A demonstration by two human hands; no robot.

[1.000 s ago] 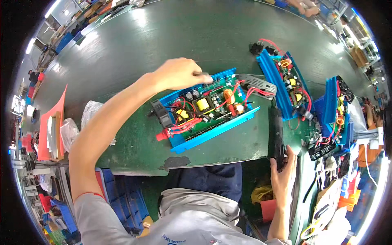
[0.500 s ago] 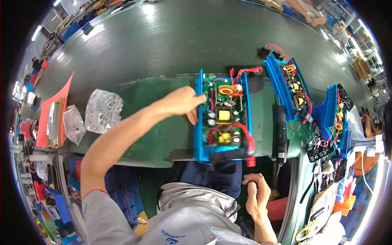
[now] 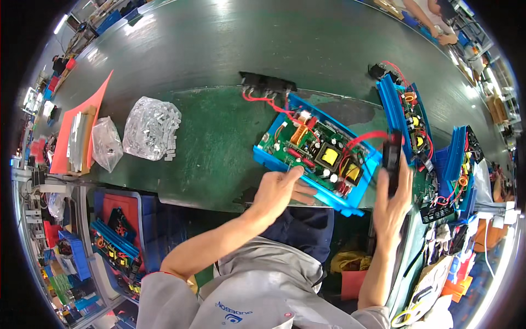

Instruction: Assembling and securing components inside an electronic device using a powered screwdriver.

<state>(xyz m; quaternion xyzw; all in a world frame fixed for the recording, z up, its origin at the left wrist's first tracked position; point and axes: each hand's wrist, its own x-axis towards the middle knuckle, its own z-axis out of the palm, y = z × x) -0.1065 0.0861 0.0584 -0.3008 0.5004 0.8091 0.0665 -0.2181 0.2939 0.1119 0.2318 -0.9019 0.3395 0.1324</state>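
Note:
In front of me a blue metal housing (image 3: 329, 196) lies slanted at the bench edge, with a green circuit board (image 3: 309, 143) inside. Copper coils, yellow-topped transformers and red wires sit on the board. My left hand (image 3: 276, 192) grips the near blue rail, thumb on top and fingers below it. At the right end, my right hand (image 3: 394, 205), slightly blurred, has a black end panel (image 3: 391, 162) between thumb and fingers; thick red wires run from it to the board. A black socket panel (image 3: 268, 82) hangs by red wires off the far left end.
Two more blue housings with boards, one (image 3: 395, 109) and another (image 3: 453, 156), lie at the right. Leftward are a bag of small metal pieces (image 3: 150, 129), a smaller clear bag (image 3: 107, 143) and an orange sheet (image 3: 87, 123). Another person's hands (image 3: 446, 38) show at far right.
The housing has turned counterclockwise from upright to slanted. My left hand has shifted to its near rail. My right hand has risen from my lap and taken hold of the black end panel.

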